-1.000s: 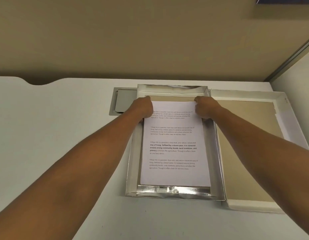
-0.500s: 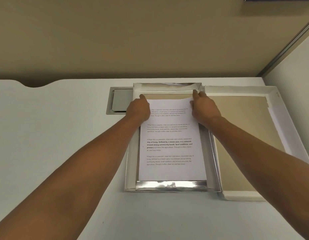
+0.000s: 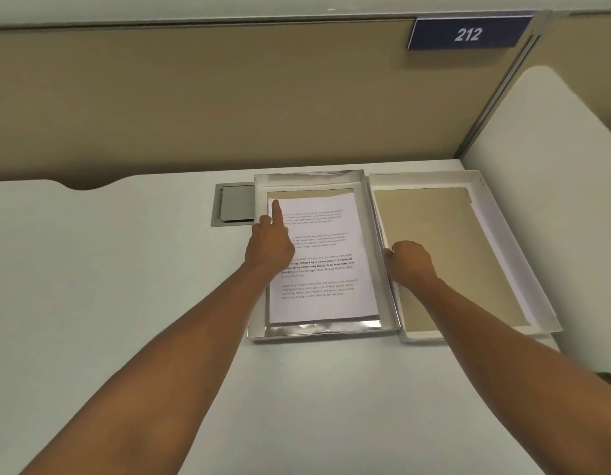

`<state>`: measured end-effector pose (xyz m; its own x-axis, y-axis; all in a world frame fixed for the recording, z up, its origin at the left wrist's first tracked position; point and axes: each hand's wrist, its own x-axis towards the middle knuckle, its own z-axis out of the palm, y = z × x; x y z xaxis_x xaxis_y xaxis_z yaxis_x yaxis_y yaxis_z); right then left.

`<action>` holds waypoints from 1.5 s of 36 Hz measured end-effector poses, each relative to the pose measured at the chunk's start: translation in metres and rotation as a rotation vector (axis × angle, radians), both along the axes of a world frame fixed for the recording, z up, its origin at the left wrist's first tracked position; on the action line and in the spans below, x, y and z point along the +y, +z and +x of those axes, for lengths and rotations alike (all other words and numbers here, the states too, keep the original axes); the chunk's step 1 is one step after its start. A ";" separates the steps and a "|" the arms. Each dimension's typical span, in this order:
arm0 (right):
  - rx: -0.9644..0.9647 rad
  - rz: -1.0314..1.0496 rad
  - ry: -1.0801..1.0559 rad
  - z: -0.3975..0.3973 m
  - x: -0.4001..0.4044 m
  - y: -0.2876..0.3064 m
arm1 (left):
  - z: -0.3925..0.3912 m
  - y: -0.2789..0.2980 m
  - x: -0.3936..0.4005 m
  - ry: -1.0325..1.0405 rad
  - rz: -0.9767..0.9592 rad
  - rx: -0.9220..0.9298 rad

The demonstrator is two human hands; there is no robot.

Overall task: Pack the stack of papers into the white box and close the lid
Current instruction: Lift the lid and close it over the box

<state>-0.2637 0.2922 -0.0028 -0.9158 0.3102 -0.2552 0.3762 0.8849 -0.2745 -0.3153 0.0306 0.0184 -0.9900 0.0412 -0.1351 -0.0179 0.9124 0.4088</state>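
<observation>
Behind the pale white desk (image 3: 125, 269) stands a beige partition wall (image 3: 194, 97) with a dark blue sign reading 212 (image 3: 468, 34). We go from left to right.

First we see a grey metal cable hatch (image 3: 233, 207) set into the desk, partly hidden under the box. Just beside it our left hand (image 3: 268, 243) reaches over the stack of white printed papers (image 3: 322, 262). The index finger is stretched out and presses the far left corner of the top sheet, while the other fingers are curled in; this hand grips nothing.

The stack already lies inside the shallow white box with a shiny silver lining (image 3: 322, 329). It sits toward the near end, so a strip of brown bottom shows at the far end.

Further right, our right hand (image 3: 410, 262) is at the border between the box and the white lid with brown cardboard inside (image 3: 516, 255), which lies open side up, touching the box. The fingers are curled, and they seem to take the lid's left edge, but we cannot tell if they really hold it.

We judge the step in hand is to pick up the lid. To do it well, we should keep the sheets flat with the left finger until the lid comes over, grip the lid's rim firmly, turn it over, line up its corners with the box, and lower it evenly so no paper corner is caught.
</observation>
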 end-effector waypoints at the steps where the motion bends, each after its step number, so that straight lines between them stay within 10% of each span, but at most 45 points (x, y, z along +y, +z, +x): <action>1: -0.027 -0.012 -0.005 0.003 0.000 0.000 | 0.004 0.002 0.000 0.002 0.023 0.001; 22: 0.132 -0.087 -0.146 0.038 -0.024 0.041 | 0.070 0.036 -0.007 -0.117 0.328 -0.127; 37: 0.596 0.047 -0.045 0.044 -0.015 0.189 | 0.090 0.070 0.015 -0.040 0.522 -0.196; 54: 0.666 -1.152 -0.164 0.069 -0.042 0.276 | 0.116 0.082 -0.019 0.280 0.965 -0.380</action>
<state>-0.1944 0.2505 0.2736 -0.9402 0.3390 0.0332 -0.0407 -0.0152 -0.9991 -0.1995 0.0118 0.1006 -0.8807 0.0739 -0.4680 -0.4540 0.1508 0.8782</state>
